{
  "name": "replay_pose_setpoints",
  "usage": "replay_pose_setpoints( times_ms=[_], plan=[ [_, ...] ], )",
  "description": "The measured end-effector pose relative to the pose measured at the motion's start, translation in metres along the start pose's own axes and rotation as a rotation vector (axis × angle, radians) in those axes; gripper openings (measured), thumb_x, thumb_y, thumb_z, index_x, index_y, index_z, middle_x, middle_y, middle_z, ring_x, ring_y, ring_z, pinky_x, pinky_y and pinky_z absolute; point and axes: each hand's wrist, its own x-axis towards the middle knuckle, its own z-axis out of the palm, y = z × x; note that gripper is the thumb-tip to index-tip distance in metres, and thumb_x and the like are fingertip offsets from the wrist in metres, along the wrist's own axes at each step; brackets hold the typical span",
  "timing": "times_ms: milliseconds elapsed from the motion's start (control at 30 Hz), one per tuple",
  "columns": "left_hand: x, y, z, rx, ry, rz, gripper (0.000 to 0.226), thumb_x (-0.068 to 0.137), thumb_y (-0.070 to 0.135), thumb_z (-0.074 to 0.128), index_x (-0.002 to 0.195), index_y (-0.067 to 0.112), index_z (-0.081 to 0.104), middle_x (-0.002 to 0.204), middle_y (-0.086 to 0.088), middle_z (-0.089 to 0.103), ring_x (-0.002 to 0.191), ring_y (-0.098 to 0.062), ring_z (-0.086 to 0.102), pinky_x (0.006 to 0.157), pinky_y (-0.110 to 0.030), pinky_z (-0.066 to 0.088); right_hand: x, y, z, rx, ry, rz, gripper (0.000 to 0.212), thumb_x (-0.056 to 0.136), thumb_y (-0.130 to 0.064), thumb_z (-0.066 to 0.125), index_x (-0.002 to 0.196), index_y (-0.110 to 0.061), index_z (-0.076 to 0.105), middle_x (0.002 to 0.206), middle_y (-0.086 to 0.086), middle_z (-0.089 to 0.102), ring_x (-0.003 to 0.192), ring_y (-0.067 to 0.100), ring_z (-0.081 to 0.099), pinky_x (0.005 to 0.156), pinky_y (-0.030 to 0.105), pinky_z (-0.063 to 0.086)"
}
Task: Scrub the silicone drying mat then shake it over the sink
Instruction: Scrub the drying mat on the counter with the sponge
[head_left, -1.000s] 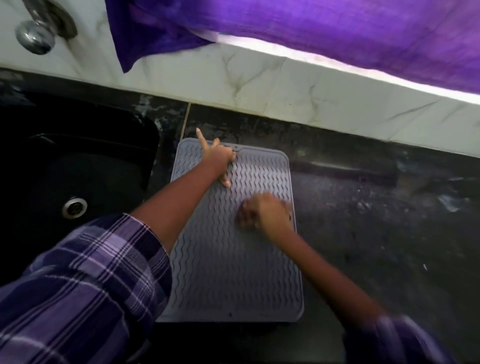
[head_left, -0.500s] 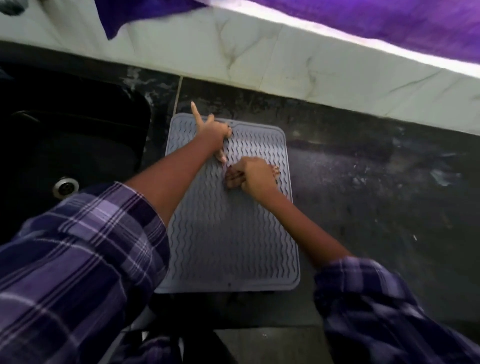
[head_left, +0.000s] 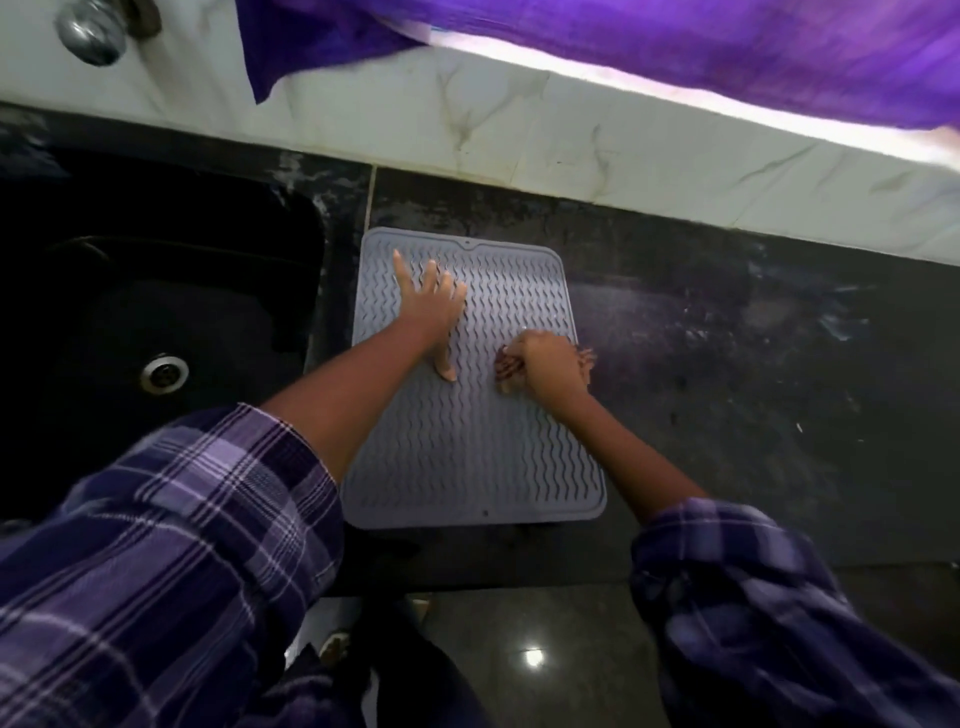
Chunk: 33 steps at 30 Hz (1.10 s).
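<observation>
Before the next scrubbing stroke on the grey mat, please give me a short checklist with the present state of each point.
1. Silicone mat lies flat on the counter: ok.
2. Left hand presses the mat, fingers spread: ok.
3. Right hand grips the scrubber: ok.
4. Scrubber is fully on the mat: cannot tell, it sits at the right edge.
5. Sink is beside the mat: ok.
</observation>
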Motion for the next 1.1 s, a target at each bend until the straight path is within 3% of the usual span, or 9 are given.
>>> replay_pose_setpoints(
  times_ms=[200,367,500,600,767,867,933,1033,1100],
  plan=[
    [-0.021,0.007,0.007,0.048,0.126,-0.066,0.130,0.065,0.071,0.069,0.154,0.011,-0.004,0.162,-0.013,-0.001,0.149,-0.036,-0.008,0.107,-0.074,-0.002,-0.110,-0.015,0.049,-0.145,0.046,-0.097,0.035,0.093,-0.015,0.046,0.127,-0.010,0.055,0.137,0.005,0.050,0.120,0.024,0.046,0.100,0.034,0.036],
    [-0.048,0.017,0.025,-0.015,0.232,-0.034,0.103,0.081,0.056,0.064,0.155,0.013,0.007,0.161,-0.010,0.010,0.149,-0.035,-0.001,0.107,-0.073,-0.002,-0.120,-0.011,0.015,-0.014,-0.340,-0.061,0.024,0.086,-0.025,0.063,0.106,-0.014,0.069,0.115,0.007,0.066,0.105,0.023,0.062,0.094,0.038,0.052],
    [-0.069,0.019,0.048,-0.189,0.209,-0.020,0.098,0.083,0.051,0.064,0.154,0.016,0.007,0.161,-0.005,0.011,0.149,-0.033,0.001,0.104,-0.075,-0.003,-0.078,-0.021,-0.006,0.280,0.019,0.055,0.018,0.087,-0.011,0.060,0.098,-0.012,0.073,0.105,0.005,0.073,0.098,0.019,0.067,0.092,0.035,0.053],
    [-0.083,0.015,0.057,-0.208,0.201,-0.021,0.096,0.085,0.053,0.060,0.155,0.014,0.006,0.161,-0.004,0.011,0.149,-0.032,0.001,0.103,-0.076,-0.002,-0.077,-0.041,0.019,0.029,-0.028,0.053,0.032,0.087,-0.020,0.059,0.116,-0.010,0.065,0.123,0.009,0.062,0.117,0.027,0.055,0.103,0.038,0.042],
    [-0.091,0.008,0.049,-0.181,0.185,-0.034,0.097,0.086,0.054,0.059,0.155,0.015,0.004,0.160,-0.006,0.012,0.149,-0.032,0.003,0.104,-0.076,-0.002,-0.159,-0.044,0.052,-0.146,-0.105,-0.081,0.030,0.089,-0.026,0.056,0.115,-0.014,0.064,0.126,0.005,0.059,0.117,0.024,0.051,0.101,0.036,0.038],
    [-0.094,0.014,0.040,-0.205,0.154,-0.022,0.094,0.085,0.049,0.063,0.154,0.014,0.010,0.156,-0.011,0.023,0.147,-0.035,0.009,0.103,-0.076,-0.002,-0.151,-0.033,0.027,0.147,-0.267,0.038,0.025,0.083,-0.028,0.067,0.103,-0.015,0.073,0.106,0.003,0.071,0.090,0.018,0.065,0.085,0.035,0.054],
    [-0.090,0.018,0.036,-0.198,0.173,-0.006,0.080,0.091,0.043,0.057,0.153,0.014,0.015,0.151,-0.011,0.034,0.146,-0.034,0.014,0.105,-0.076,-0.002,-0.124,-0.031,0.012,0.271,-0.127,0.066,0.018,0.085,-0.028,0.066,0.096,-0.016,0.075,0.094,0.002,0.072,0.074,0.014,0.063,0.081,0.036,0.056],
    [-0.086,0.019,0.033,-0.190,0.206,0.022,0.062,0.100,0.037,0.041,0.153,0.013,0.020,0.142,-0.010,0.048,0.142,-0.030,0.025,0.107,-0.073,-0.005,-0.100,-0.044,0.019,0.114,0.058,-0.022,0.023,0.090,-0.021,0.057,0.108,-0.014,0.069,0.113,0.006,0.067,0.105,0.021,0.060,0.099,0.035,0.046],
    [-0.079,0.012,0.033,-0.208,0.214,0.033,0.054,0.100,0.033,0.040,0.149,0.011,0.029,0.130,-0.009,0.058,0.137,-0.028,0.033,0.109,-0.073,-0.004,-0.108,-0.049,0.037,-0.076,-0.016,-0.072,0.028,0.092,-0.021,0.052,0.116,-0.012,0.063,0.124,0.008,0.059,0.118,0.024,0.053,0.104,0.036,0.040]
  ],
)
